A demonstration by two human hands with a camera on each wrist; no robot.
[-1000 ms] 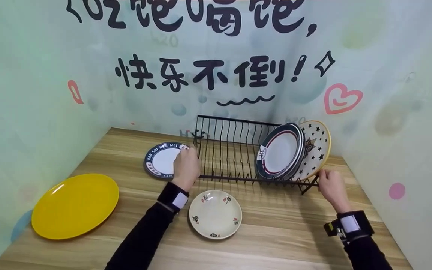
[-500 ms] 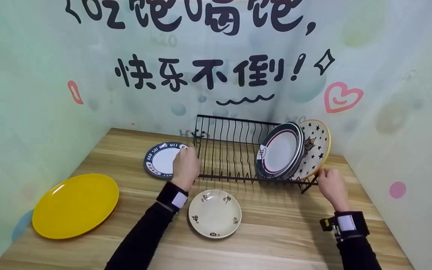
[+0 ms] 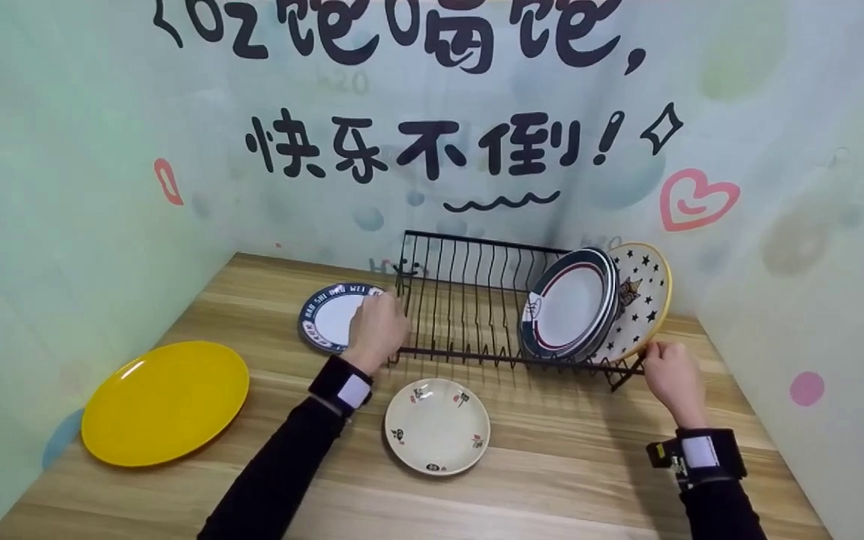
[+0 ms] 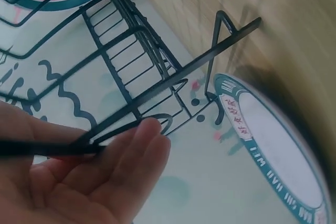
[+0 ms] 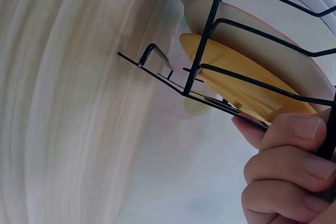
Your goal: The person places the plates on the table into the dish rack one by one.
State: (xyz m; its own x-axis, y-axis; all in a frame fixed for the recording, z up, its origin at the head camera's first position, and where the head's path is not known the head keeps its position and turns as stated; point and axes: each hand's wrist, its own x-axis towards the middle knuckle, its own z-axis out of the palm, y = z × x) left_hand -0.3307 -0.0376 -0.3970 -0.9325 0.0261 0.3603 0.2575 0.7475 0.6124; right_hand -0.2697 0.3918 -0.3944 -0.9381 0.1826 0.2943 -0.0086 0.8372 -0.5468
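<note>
A black wire dish rack (image 3: 462, 300) stands at the back of the table. My left hand (image 3: 377, 328) grips its left end; in the left wrist view the fingers (image 4: 139, 163) curl round the end wire. At the rack's front right corner my right hand (image 3: 673, 379) holds the frame, its fingers (image 5: 283, 169) bent over the wire in the right wrist view. Several blue-rimmed plates (image 3: 567, 304) lean together in the rack's right part. Behind them leans a yellow-rimmed plate with stars (image 3: 646, 289). A blue-rimmed plate (image 3: 331, 319) lies left of the rack, partly hidden by my left hand.
A small cream plate with little pictures (image 3: 437, 426) lies in front of the rack. Toward the left edge of the wooden table (image 3: 552, 487) lies a large yellow plate (image 3: 166, 403). A printed backdrop (image 3: 312, 225) rises right behind the rack.
The head view has swung slightly left, so everything sits a little further right in it. Both hands keep their hold on the dish rack.
</note>
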